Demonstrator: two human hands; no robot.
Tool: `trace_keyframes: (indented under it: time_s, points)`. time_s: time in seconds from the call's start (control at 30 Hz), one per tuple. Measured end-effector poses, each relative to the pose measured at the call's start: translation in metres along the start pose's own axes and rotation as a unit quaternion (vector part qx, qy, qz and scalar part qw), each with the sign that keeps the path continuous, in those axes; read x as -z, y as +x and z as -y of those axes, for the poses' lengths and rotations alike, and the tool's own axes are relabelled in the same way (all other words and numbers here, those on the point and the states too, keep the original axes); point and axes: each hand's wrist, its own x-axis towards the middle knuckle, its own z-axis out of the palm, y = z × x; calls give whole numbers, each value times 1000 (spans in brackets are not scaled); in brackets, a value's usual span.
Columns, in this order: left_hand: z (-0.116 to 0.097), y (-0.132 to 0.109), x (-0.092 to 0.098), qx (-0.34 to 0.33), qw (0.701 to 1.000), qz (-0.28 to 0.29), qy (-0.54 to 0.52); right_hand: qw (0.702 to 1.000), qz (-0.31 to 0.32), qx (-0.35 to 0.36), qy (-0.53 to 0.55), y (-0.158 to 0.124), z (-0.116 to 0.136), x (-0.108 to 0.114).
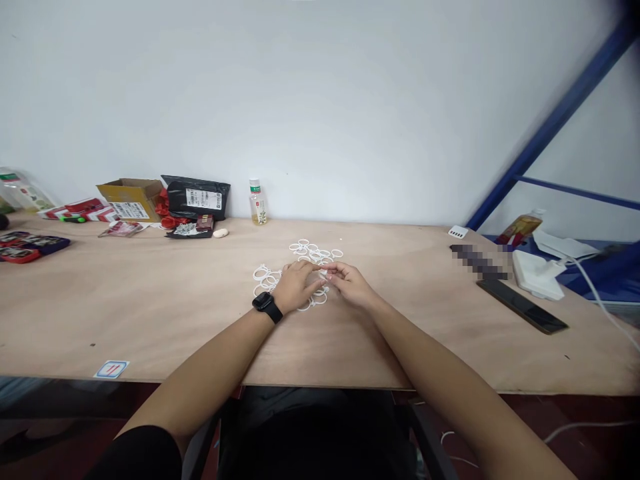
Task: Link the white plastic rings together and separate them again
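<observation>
White plastic rings (261,273), thin and each with a small tab, lie in a loose heap on the wooden table. More rings (337,253) spread behind my hands. My left hand (296,285), a black watch at its wrist, is over the heap with its thumb and forefinger closed toward a white ring (324,273) between my hands. My right hand (347,281) pinches that ring from the right with thumb and forefinger. Both hands' fingertips nearly meet there. The fingers partly hide the held ring and several others beneath.
Along the wall stand a drink bottle (258,203), a black parcel bag (197,199) and an open cardboard box (133,200). At the right lie a phone (523,305) and a white power strip (537,275) with a cable. A blue metal frame (550,127) rises behind them.
</observation>
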Motion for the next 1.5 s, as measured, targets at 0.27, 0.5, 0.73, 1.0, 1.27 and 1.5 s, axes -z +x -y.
trace_keyframes:
  time_s: [0.27, 0.5, 0.73, 1.0, 1.27, 1.5]
  points:
    - [-4, 1, 3, -5, 1000, 24, -14, 986, 27, -67, 152, -4, 10, -6]
    - [-4, 0, 2, -18, 999, 35, -4, 991, 26, -69, 115, -2, 6, -4]
    - [-7, 0, 0, -46, 998, 48, 1, 998, -31, -30, 35, 0, 6, -9]
    - [-2, 1, -3, -38, 998, 43, 10, 998, -13, 30, -46, 4, -7, -3]
    - [1, 2, 2, -13, 998, 66, 17, 944, 43, 63, -322, 7, -17, 9]
    - [-1, 1, 0, 11, 999, 47, 1, 938, 23, 37, -345, 4, -12, 7]
